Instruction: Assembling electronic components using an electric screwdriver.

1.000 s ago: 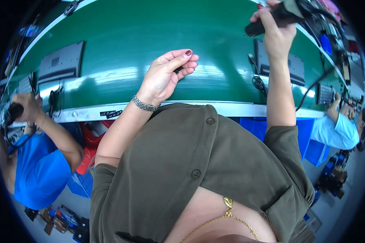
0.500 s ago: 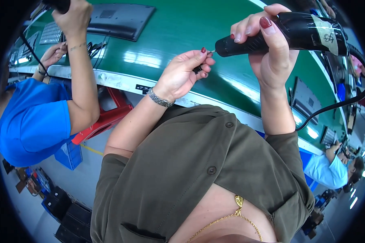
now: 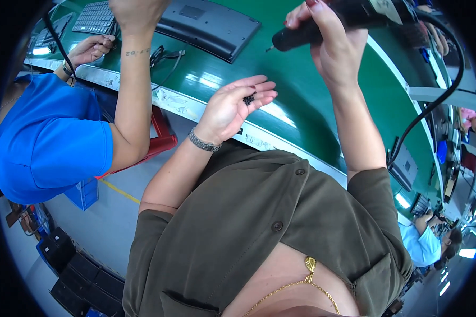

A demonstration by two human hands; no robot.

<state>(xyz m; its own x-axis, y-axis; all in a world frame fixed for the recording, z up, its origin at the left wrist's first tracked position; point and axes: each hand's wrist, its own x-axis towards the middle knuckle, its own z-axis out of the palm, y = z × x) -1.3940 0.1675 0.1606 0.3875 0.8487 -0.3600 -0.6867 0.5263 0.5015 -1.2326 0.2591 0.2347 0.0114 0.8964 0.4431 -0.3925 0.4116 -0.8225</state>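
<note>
My left hand (image 3: 229,109) is palm up over the near edge of the green workbench, fingers stretched and slightly cupped. A little heap of small black screws (image 3: 249,99) rests on its fingers. Raised to the right of it, my right hand (image 3: 336,50) is closed around a black electric screwdriver (image 3: 307,37), its top cut off by the picture's upper edge. The thin bit points left and down, apart from the left hand. Behind the left hand a black keyboard-style computer case (image 3: 209,26) lies underside up on the bench.
A co-worker in blue (image 3: 63,132) sits close on my left, arms over the bench (image 3: 301,105) near a keyboard (image 3: 95,18). A loose cable (image 3: 169,66) lies there. The screwdriver's black cord (image 3: 433,103) loops down on my right. Another dark case (image 3: 404,166) lies farther right.
My left hand has moved away from the screwdriver's bit and its fingers have spread, showing the screws. My right hand has lifted the screwdriver up and slightly left. The view has shifted.
</note>
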